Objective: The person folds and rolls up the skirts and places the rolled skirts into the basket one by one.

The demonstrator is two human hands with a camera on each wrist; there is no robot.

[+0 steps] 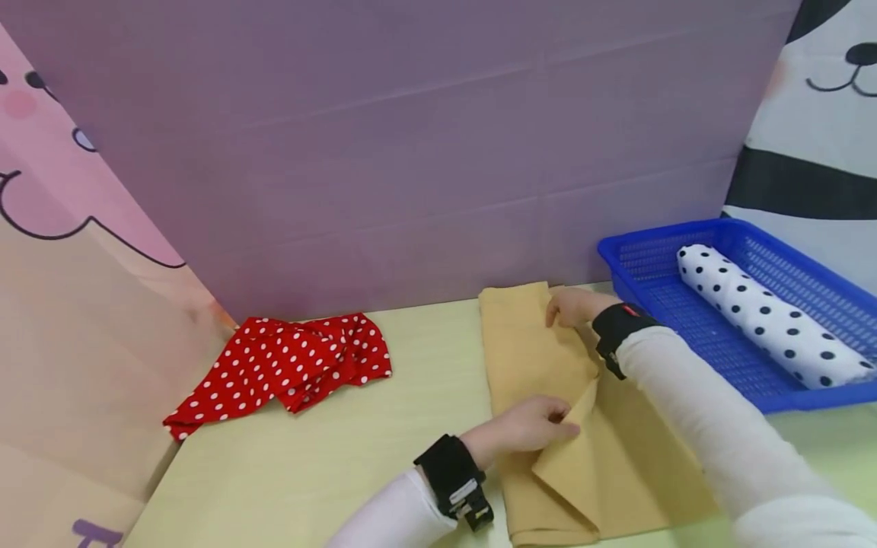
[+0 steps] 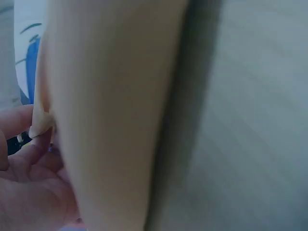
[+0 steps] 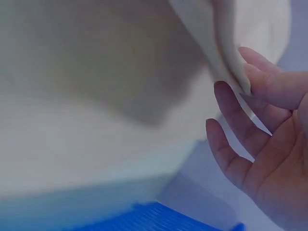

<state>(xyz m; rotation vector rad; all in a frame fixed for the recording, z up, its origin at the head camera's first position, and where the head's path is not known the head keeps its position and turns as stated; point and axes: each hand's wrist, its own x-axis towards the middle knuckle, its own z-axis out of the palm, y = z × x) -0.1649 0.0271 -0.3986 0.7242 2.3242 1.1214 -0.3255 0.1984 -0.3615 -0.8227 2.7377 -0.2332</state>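
The left hand (image 1: 527,425) and right hand (image 1: 574,306) pinch tan cloth (image 1: 530,364) on a pale-yellow desk (image 1: 288,472); beyond them hangs a purple backdrop (image 1: 411,152), top cropped.

- A tan cloth (image 1: 524,354) is pinched by the left hand (image 1: 529,425) and, near the table's (image 1: 425,380) far edge, the right hand (image 1: 579,306).
- The far left corner is occupied by a red dotted cloth (image 1: 274,365).
- A dotted white roll (image 1: 763,313) is held in a blue basket (image 1: 664,301).
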